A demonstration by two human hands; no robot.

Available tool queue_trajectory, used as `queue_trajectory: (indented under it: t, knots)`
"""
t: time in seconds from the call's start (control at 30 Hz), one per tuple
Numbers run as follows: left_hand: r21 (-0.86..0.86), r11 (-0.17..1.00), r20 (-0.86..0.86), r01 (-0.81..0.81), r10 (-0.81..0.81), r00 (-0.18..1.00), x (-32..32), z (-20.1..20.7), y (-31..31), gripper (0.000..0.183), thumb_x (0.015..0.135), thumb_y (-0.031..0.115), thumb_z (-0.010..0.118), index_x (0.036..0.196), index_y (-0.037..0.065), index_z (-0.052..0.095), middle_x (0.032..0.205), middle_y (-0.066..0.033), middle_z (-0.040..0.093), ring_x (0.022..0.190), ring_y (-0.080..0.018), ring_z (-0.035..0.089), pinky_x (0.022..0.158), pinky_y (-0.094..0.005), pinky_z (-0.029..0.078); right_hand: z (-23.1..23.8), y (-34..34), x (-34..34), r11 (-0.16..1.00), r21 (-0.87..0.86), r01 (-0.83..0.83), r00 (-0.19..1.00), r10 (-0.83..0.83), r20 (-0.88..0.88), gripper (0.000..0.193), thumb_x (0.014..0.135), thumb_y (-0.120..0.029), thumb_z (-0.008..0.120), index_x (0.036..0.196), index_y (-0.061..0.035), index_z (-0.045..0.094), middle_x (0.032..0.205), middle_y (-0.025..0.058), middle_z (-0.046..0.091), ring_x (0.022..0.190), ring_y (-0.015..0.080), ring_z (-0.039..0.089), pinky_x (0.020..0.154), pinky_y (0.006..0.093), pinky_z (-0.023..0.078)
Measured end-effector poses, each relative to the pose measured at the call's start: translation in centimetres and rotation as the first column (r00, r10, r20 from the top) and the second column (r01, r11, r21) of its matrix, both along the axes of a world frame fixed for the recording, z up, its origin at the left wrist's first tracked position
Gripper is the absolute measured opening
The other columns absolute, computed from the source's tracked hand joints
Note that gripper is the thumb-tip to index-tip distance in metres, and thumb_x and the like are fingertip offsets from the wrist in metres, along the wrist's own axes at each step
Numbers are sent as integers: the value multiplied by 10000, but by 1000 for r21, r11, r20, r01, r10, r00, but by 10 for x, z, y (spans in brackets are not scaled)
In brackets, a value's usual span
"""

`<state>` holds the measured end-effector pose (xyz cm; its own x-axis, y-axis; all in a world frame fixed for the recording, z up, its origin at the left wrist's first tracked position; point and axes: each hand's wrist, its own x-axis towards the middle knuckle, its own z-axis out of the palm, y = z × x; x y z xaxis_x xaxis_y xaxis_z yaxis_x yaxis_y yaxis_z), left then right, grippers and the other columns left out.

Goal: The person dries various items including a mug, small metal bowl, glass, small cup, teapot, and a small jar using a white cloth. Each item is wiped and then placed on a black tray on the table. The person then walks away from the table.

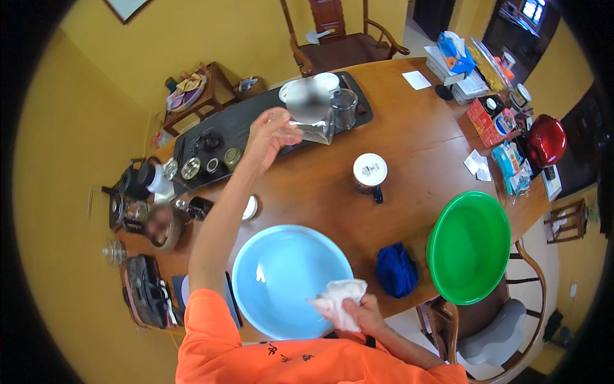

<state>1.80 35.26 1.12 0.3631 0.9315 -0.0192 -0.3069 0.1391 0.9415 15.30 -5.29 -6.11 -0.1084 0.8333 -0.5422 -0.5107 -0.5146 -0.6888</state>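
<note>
My left hand [276,133] is stretched out over the far side of the table, its fingers closed on a clear, square-sided container [318,130] by the dark tray. A round blurred patch covers the container's upper part. Close to my body, my right hand [364,315] grips a bunched white cloth [340,301] at the right rim of a light blue basin [246,307]. The basin holds what looks like shallow water. A crumpled dark blue cloth [396,270] lies to the right of it.
A green basin [470,246] stands at the table's right edge. An upside-down mug [370,171] sits mid-table. The dark tray [256,163] carries a glass pitcher [344,107], white bowls and several small jars. Kettles and bags line the left; a tissue box [455,54] and packages line the right.
</note>
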Motion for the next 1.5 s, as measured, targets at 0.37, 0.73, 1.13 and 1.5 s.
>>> queue_trajectory:
  t: [0.37,0.73,1.13,1.5]
  knots:
    - [-509,861,453,4,264,851,-48,-40,-260,371,828,342,541,1024,31,592,981,-154,628,821,-274,627,595,-354,527,99,39,59,783,619,-54,961,-128,246,562,798,-163,716,1265,48,487,1165,114,599,1045,206,597,917,329,457]
    - [-710,703,136,-42,194,971,-84,-20,-323,367,833,405,592,913,54,519,732,-121,568,407,-163,478,328,-262,299,187,103,-8,-219,123,-968,239,-657,715,351,744,-158,609,1093,-121,617,1068,43,578,968,268,535,793,393,433]
    - [40,798,-246,-602,592,768,-92,15,-344,96,810,93,644,840,20,590,664,-56,570,464,-102,514,382,-246,379,91,67,-29,921,16,-389,921,389,-23,317,844,-84,666,1082,106,576,1054,154,645,820,239,672,641,343,546]
    - [-478,705,131,-524,647,751,-105,-20,-337,318,859,331,580,972,43,505,719,-109,577,478,-172,507,403,-278,389,138,50,16,839,485,-245,966,173,190,331,784,-50,655,1093,43,584,1001,121,642,872,174,632,758,304,514]
